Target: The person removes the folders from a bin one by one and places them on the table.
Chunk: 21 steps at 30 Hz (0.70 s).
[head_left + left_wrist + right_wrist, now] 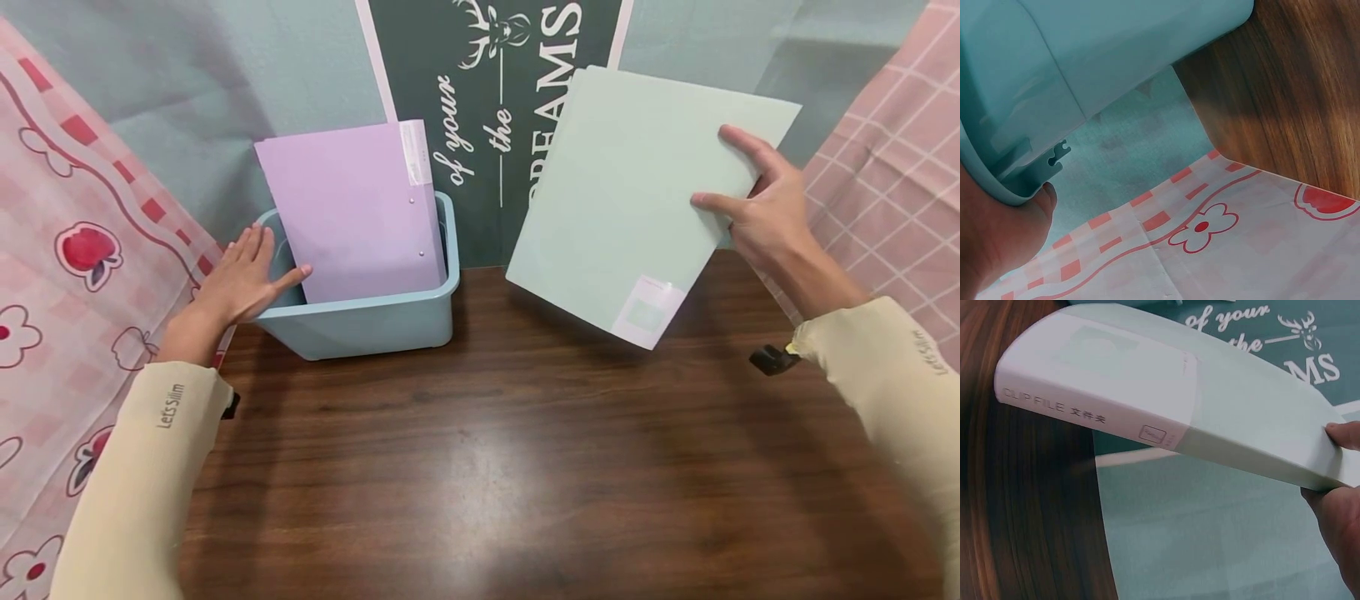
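Observation:
A pale green clip file [637, 192] hangs tilted above the table on the right. My right hand [772, 208] grips it by its spine edge, thumb and fingers spread over the cover. In the right wrist view, the label [1097, 375] on the spine reads "CLIP FILE". At the left, my left hand [238, 279] rests on the rim of a light blue plastic bin [375, 325], fingers extended and thumb reaching over the opening. Inside the bin, a purple clip file [352, 208] stands upright, leaning back; its lower part is hidden by the front wall.
The dark brown wooden table [465, 467] spreads in front of the bin. Behind stands a blue-grey cloth backdrop with a dark printed panel [480, 225]. Pink and white patterned cloths border the left [67, 325] and right [892, 150] sides.

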Each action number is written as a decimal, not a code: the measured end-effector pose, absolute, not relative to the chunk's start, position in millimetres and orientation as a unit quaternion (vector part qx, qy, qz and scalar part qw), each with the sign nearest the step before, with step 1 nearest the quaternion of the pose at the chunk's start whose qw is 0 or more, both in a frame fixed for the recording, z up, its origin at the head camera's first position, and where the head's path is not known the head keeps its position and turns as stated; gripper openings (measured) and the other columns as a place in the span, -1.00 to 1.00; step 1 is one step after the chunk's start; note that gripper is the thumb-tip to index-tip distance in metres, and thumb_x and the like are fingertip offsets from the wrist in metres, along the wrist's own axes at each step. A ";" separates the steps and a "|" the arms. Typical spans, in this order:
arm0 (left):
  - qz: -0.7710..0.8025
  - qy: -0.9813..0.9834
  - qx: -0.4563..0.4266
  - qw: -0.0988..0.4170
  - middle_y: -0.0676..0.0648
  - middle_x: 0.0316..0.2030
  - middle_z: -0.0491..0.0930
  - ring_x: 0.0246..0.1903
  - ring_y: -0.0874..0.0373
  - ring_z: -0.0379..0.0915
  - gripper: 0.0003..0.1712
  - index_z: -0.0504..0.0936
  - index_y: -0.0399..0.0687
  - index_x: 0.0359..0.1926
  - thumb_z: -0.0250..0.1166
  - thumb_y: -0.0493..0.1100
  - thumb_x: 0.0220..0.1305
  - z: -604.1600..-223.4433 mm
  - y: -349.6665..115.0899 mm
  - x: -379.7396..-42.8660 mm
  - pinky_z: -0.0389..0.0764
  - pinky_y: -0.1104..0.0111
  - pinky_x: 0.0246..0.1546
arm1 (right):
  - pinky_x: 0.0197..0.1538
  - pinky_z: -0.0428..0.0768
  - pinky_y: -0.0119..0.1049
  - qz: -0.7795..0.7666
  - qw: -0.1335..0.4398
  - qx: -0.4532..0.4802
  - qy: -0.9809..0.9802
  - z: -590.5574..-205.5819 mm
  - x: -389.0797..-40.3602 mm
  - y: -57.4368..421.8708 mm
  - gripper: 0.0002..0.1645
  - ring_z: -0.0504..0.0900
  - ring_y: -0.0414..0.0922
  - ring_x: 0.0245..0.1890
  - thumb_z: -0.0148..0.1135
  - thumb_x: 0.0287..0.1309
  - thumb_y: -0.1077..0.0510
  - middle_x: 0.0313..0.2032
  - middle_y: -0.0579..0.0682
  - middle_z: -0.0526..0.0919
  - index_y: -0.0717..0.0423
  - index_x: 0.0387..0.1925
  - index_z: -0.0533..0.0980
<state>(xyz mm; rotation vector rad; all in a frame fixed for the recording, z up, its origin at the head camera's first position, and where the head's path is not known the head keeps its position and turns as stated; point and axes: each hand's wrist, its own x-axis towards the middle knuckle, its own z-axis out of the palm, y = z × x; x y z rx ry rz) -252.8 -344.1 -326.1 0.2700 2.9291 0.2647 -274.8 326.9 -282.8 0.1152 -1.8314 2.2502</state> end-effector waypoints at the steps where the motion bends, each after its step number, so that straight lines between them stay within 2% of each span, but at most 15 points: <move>1: 0.089 0.987 0.091 0.094 -0.41 0.63 -0.58 0.63 -0.33 -0.67 0.24 -0.49 -0.37 0.62 -0.23 0.53 0.53 -326.1 -344.0 -252.8 -0.49 -0.18 0.59 | 0.06 0.66 -0.55 0.769 0.113 0.041 -0.627 -283.6 -274.4 328.9 0.14 0.50 -0.11 0.29 0.36 -0.19 0.84 0.43 -0.08 0.43 0.02 0.43 0.54; 7: 0.089 0.987 0.091 0.094 -0.42 0.62 -0.58 0.63 -0.33 -0.67 0.25 -0.49 -0.39 0.62 -0.24 0.54 0.53 -326.1 -344.2 -252.7 -0.49 -0.17 0.60 | 0.01 0.69 -0.53 0.767 0.091 0.040 -0.634 -289.7 -273.5 342.8 0.14 0.57 -0.15 0.16 0.34 -0.16 0.84 0.34 -0.05 0.49 0.02 0.44 0.52; 12: 0.091 0.987 0.090 0.096 -0.42 0.62 -0.59 0.63 -0.34 -0.68 0.25 -0.49 -0.39 0.62 -0.24 0.54 0.53 -325.5 -344.1 -252.6 -0.50 -0.17 0.60 | -0.09 0.72 -0.50 0.754 0.061 0.022 -0.654 -292.5 -273.6 358.1 0.14 0.61 -0.21 0.08 0.38 -0.11 0.78 0.22 -0.08 0.59 -0.06 0.47 0.50; 21: 0.091 0.987 0.091 0.098 -0.42 0.62 -0.58 0.63 -0.34 -0.67 0.25 -0.48 -0.39 0.62 -0.24 0.53 0.54 -325.2 -344.0 -252.4 -0.49 -0.17 0.60 | -0.19 0.74 -0.46 0.701 0.016 0.012 -0.712 -299.4 -274.3 383.2 0.12 0.63 -0.30 0.01 0.45 -0.03 0.68 0.23 -0.15 0.54 -0.13 0.50 0.47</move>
